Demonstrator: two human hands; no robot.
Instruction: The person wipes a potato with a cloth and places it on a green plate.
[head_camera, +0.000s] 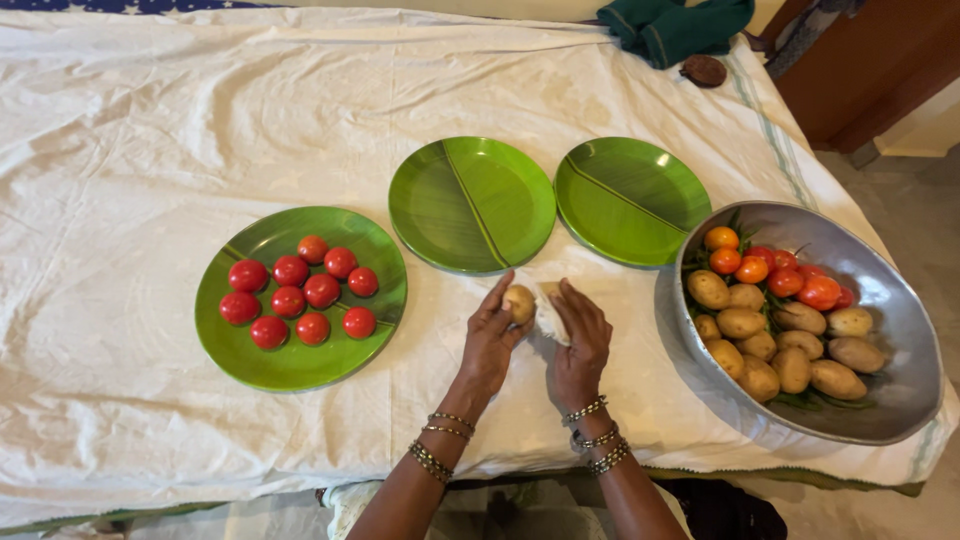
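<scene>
**Two hands at the table's near edge, one on a potato, one on a cloth**

Nearest the camera, both forearms rise from the bottom of the view, each wrist ringed with beaded bangles. The left hand (490, 335) has its fingers (497, 297) curled partway closed, and the small yellow-brown potato (519, 303) sits pinched between those fingertips and the thumb, lifted just off the white tablecloth (150, 130). Just right of that potato, almost touching it, the right hand (578, 345) has its fingers (580, 308) bent down over a small white cloth (551, 312), holding it bunched against the potato's side; how tightly they grip cannot be told.

Left of the left fingers, apart from them, lies a green leaf-patterned plate (300, 372) carrying ten red tomatoes (300, 298) in loose rows. Right of the right fingers, near them, stands a large metal bowl (900, 330) heaped with more potatoes (775, 345), with tomatoes and a few orange ones toward its far side.

Just beyond both sets of fingertips sits a second green plate (472, 203), and beside it to the right a third green plate (632, 198), the two rims nearly meeting.

Farthest off, at the table's far edge and to the right, a folded dark green cloth (680, 25) lies with a small brown round object (703, 70) just in front of it.
</scene>
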